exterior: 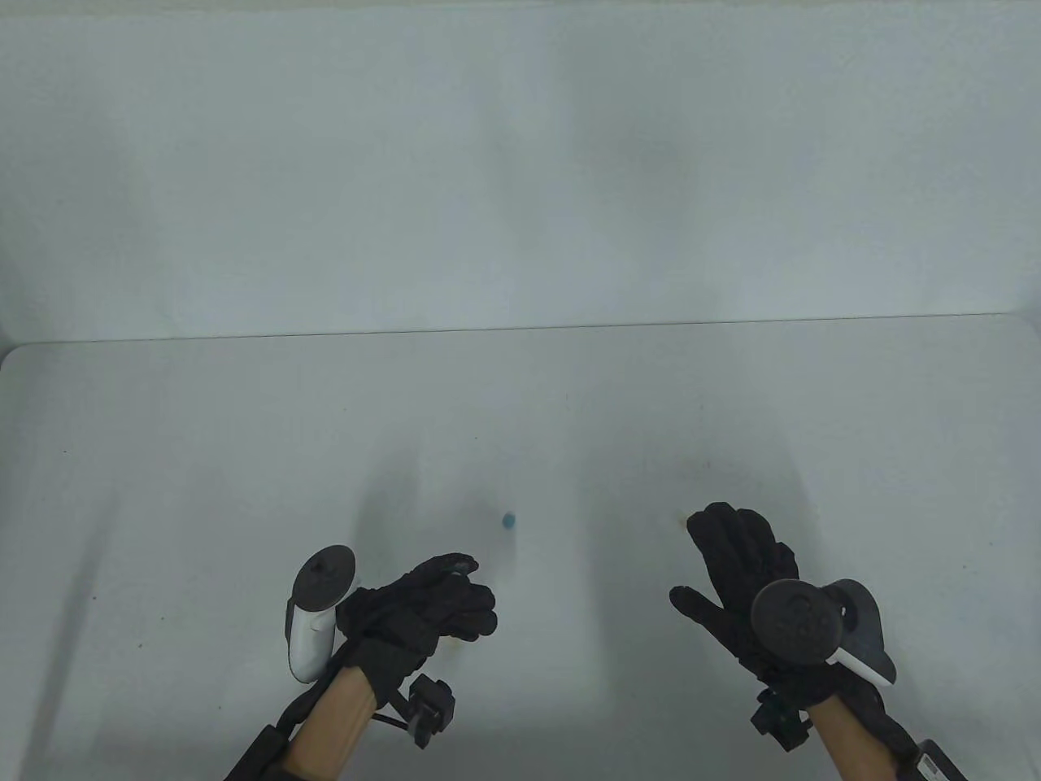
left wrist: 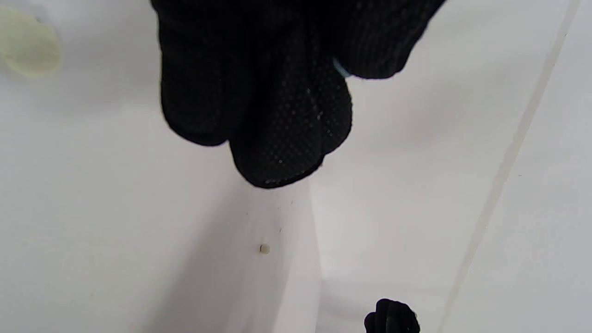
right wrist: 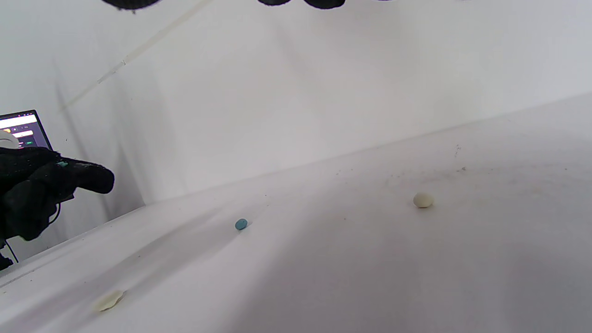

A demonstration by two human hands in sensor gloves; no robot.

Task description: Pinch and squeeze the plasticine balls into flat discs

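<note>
My left hand (exterior: 465,574) is curled, and its thumb and fingers pinch a small blue plasticine piece; only a sliver of it shows in the left wrist view (left wrist: 341,69) and in the right wrist view (right wrist: 62,163). A blue ball (exterior: 509,520) lies on the table just ahead of that hand, and it also shows in the right wrist view (right wrist: 241,224). A cream ball (right wrist: 423,200) lies farther right. A flat cream disc (right wrist: 108,300) lies on the table near the left hand. My right hand (exterior: 691,561) hovers open and empty with its fingers spread.
The white table (exterior: 244,488) ends at a back edge against a white wall (exterior: 520,163). A laptop screen (right wrist: 23,129) stands behind the left hand in the right wrist view.
</note>
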